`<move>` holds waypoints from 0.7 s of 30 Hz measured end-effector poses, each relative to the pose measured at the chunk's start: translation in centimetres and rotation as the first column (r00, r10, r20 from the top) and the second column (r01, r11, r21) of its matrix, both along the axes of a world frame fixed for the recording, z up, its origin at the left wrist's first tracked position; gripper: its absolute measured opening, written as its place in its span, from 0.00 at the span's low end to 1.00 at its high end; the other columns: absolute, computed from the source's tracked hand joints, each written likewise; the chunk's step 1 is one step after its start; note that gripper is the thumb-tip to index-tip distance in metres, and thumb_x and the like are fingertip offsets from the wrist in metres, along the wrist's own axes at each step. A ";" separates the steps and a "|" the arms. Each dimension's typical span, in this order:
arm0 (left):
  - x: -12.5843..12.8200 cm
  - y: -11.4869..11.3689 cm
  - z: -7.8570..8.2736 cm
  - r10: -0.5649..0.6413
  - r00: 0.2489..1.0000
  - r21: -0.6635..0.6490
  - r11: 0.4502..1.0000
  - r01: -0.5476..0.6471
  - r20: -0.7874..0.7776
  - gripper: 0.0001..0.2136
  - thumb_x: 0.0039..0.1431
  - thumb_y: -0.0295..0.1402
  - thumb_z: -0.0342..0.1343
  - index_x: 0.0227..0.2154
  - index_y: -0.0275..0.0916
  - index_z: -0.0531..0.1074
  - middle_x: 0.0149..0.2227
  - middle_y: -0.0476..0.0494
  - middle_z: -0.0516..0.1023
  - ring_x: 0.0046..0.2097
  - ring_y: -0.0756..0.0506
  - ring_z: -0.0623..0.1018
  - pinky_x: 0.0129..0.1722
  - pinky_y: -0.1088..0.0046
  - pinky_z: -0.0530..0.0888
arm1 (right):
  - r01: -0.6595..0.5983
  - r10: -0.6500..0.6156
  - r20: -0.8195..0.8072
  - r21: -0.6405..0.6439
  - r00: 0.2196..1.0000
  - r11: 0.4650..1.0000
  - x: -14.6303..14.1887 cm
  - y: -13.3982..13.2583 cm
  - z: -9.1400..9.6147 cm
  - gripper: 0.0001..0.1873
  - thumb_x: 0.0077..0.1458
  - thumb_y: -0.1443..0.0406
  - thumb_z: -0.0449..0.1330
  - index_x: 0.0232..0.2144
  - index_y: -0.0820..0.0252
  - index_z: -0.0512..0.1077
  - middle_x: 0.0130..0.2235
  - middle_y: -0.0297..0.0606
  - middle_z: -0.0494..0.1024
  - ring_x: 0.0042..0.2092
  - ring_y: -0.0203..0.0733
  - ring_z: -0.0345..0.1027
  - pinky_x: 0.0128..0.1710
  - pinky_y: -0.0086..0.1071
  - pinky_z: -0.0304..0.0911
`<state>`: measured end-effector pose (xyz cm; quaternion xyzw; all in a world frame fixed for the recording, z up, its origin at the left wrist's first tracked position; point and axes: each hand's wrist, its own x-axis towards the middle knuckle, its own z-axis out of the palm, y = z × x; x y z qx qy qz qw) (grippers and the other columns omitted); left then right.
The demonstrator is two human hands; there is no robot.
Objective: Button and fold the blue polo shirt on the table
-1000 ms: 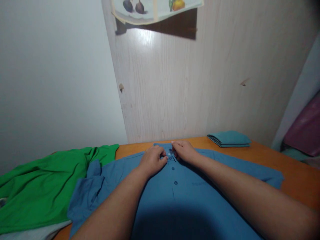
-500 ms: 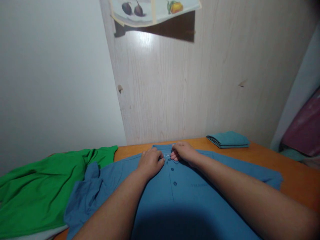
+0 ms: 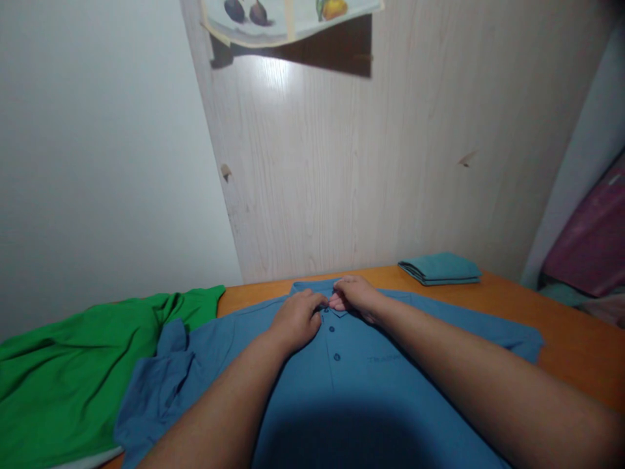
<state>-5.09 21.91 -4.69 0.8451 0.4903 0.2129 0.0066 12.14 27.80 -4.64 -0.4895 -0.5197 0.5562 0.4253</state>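
A blue polo shirt (image 3: 342, 384) lies spread front-up on the orange-brown table (image 3: 576, 339), its collar toward the wall. My left hand (image 3: 295, 319) rests curled on the left side of the collar, fingers pinching the fabric by the top button. My right hand (image 3: 356, 296) is closed on the right side of the collar, its fingertips meeting those of the left hand. Two buttons of the placket show just below the hands. The shirt's left sleeve is crumpled at the table's left.
A green garment (image 3: 73, 371) lies bunched at the left, partly under the blue sleeve. A folded teal cloth (image 3: 439, 268) sits at the back right by the pale wood panel (image 3: 366, 182). Pink and grey fabric (image 3: 586, 247) is stacked at the far right.
My two hands have drawn together at the collar until the fingertips touch. The view has shifted slightly, so everything sits a little further left.
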 end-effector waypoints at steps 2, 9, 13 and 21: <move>0.1 -0.1 0.0 0.008 1.000 -0.002 1.000 -0.008 -0.014 0.19 0.55 0.24 0.51 0.47 0.46 0.75 0.41 0.44 0.76 0.45 0.42 0.74 0.47 0.66 0.70 | 0.016 -0.019 -0.070 -0.050 0.997 0.999 0.1 0.3 -0.1 0.05 0.55 0.73 0.55 0.29 0.63 0.68 0.24 0.40 0.77 0.22 0.35 0.71 0.23 0.25 0.71; -0.2 0.4 -0.4 -0.073 0.996 0.014 0.997 0.074 -0.057 0.21 0.57 0.23 0.49 0.48 0.51 0.77 0.41 0.45 0.74 0.44 0.44 0.74 0.48 0.65 0.70 | 0.078 -0.092 -0.171 -0.084 0.981 0.993 0.4 1.2 -0.2 0.02 0.57 0.73 0.54 0.32 0.65 0.67 0.26 0.43 0.77 0.23 0.36 0.72 0.24 0.27 0.73; -0.3 0.5 -0.4 -0.081 0.995 0.006 0.997 0.082 -0.056 0.22 0.56 0.22 0.49 0.48 0.50 0.77 0.41 0.45 0.75 0.44 0.44 0.74 0.49 0.65 0.70 | 0.226 -0.214 -0.241 0.020 0.947 0.974 1.4 1.9 0.6 0.03 0.59 0.71 0.52 0.33 0.63 0.66 0.27 0.41 0.77 0.24 0.35 0.73 0.23 0.25 0.71; -0.2 0.5 -0.4 -0.070 0.996 -0.004 0.998 0.070 -0.054 0.22 0.56 0.22 0.50 0.47 0.50 0.78 0.40 0.45 0.75 0.44 0.44 0.75 0.48 0.66 0.71 | 0.386 -0.363 -0.213 0.073 0.907 0.920 4.3 3.1 1.1 0.04 0.59 0.70 0.50 0.36 0.61 0.64 0.20 0.34 0.72 0.18 0.34 0.67 0.16 0.23 0.62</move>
